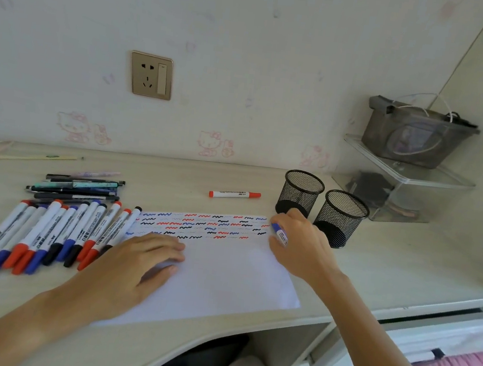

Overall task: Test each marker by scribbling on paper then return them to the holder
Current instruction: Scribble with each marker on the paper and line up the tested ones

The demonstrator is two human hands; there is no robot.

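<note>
A white paper sheet [223, 275] lies on the desk, its top strip covered with red, blue and black squiggles. My left hand [136, 264] presses flat on the sheet's left part. My right hand [299, 247] grips a blue marker [279, 233] at the sheet's top right corner, tip toward the paper. Two black mesh holders [301, 193] [342, 218] stand just behind that hand; no markers show in them. A row of several whiteboard markers [54, 233] lies left of the paper. One red marker [234, 194] lies alone behind the sheet.
A pile of pens [78, 187] sits behind the marker row. Clear stacked boxes [401, 184] with a dark pouch on top stand at the back right. A wall socket [151, 75] is above the desk. The desk's front edge [247, 323] curves near me.
</note>
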